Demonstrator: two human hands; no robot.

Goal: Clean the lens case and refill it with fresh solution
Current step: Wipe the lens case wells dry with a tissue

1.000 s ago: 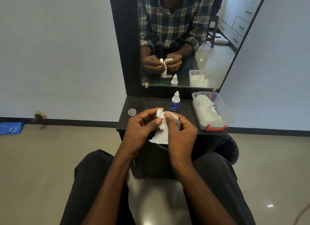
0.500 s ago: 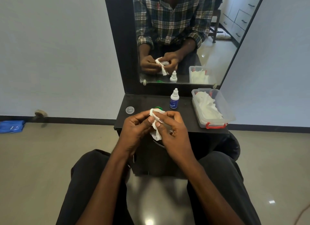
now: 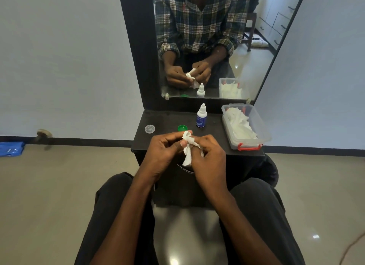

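Note:
My left hand grips the white lens case, of which only the top rim shows above my fingers. My right hand pinches a crumpled white tissue pressed against the case; its tail hangs down between my hands. Both hands are over the front edge of the black shelf. A green cap lies on the shelf just behind my hands. A clear cap lies at the shelf's left. The solution bottle, white with a blue label, stands upright at the back.
A clear plastic box with red latches holds white tissues at the shelf's right. A mirror above the shelf reflects my hands. My knees are below the shelf. A blue object lies on the floor at far left.
The tissue has been twisted tighter round the case and hangs shorter. The green cap, hidden a second ago, shows behind my hands.

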